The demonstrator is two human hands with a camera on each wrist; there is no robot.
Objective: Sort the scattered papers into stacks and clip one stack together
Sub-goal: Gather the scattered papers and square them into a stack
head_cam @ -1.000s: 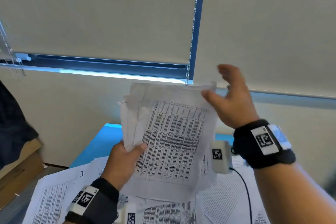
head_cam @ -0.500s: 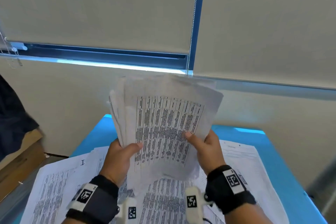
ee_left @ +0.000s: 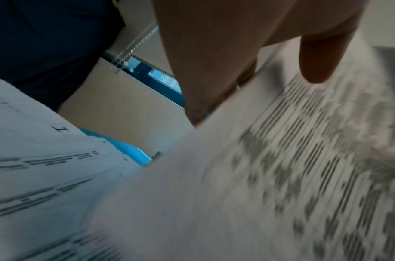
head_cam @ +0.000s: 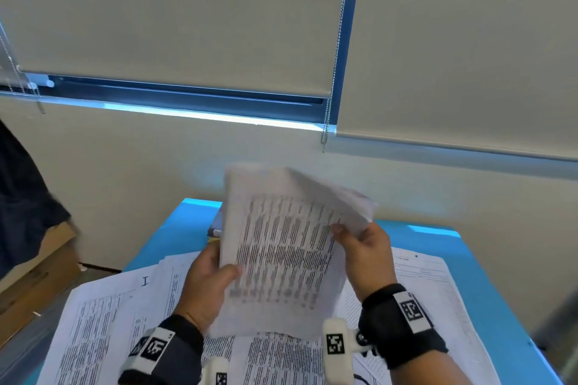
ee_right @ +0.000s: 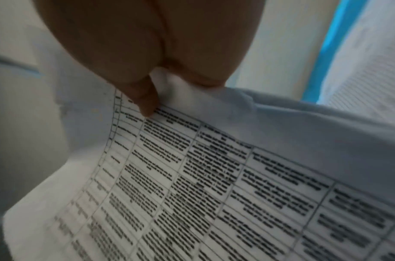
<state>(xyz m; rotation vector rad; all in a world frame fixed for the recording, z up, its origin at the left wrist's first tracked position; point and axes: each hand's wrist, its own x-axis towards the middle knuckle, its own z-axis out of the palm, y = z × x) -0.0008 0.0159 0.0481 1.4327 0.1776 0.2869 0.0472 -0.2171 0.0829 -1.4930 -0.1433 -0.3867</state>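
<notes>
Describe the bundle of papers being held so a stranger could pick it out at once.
Start at the blue table under the window blinds, covered with loose printed sheets. Above them, the left hand and right hand grip one bundle of papers. Unlike the flat sheets, it is raised, upright, showing a printed table.

Two hands [head_cam: 212,284], one held stack [head_cam: 281,253], one table [head_cam: 488,284].

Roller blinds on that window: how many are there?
2. One blind hangs at the left, one blind at the right, drawn lower; a bead chain hangs between them. Others may lie outside the picture.
</notes>
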